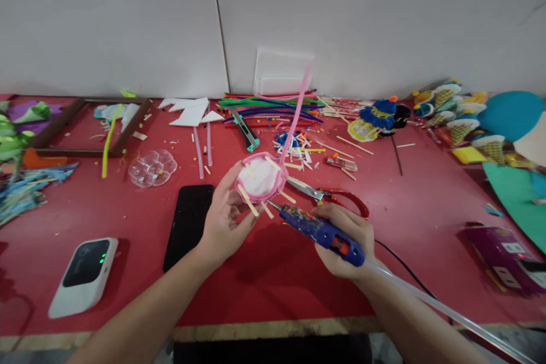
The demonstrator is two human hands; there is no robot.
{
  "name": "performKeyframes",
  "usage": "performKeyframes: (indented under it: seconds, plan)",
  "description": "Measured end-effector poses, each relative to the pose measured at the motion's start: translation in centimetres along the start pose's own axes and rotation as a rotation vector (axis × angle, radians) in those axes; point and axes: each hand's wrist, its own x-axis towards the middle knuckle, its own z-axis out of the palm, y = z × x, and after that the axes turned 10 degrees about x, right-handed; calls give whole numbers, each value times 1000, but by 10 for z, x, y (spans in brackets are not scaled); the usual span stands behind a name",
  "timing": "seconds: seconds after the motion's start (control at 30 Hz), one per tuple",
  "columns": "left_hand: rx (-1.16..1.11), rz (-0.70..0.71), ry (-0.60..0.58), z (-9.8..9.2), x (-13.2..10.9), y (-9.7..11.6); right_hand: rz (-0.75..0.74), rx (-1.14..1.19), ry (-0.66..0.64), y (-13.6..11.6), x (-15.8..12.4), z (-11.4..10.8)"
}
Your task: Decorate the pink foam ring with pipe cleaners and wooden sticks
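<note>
Between the thumb and fingers of my left hand (pixel 226 213) is a small round craft piece (pixel 261 177), white inside with a pink rim. Short wooden sticks jut out around its edge, and a long pink strip (pixel 297 114) rises from its far right side. My right hand (pixel 345 233) is wrapped round a blue glue gun (pixel 318 227), a clear glue stick (pixel 426 296) trailing from its back end. The gun's nozzle points at the lower rim of the craft piece, touching or nearly so. Just beyond the gun lie red-handled scissors (pixel 341 198), partly hidden.
On the red table (pixel 140 290) lie a black phone (pixel 187 227), a white device with a screen (pixel 85 276) and a box cutter (pixel 245 129). Pipe cleaners (pixel 273 107) and small scraps are at the back. A purple power box (pixel 503 256) stands right, with finished crafts (pixel 460 119) behind.
</note>
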Motion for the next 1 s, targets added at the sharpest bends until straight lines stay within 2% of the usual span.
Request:
performKeyframes:
  seconds: [0.2,1.0]
  plan:
    - [-66,-55,-31,0,-1,1,1,-4,9,-1,3,1]
    - [-8,-53,-117,4,-5,-5,62,-92,-14,-1,1,-2]
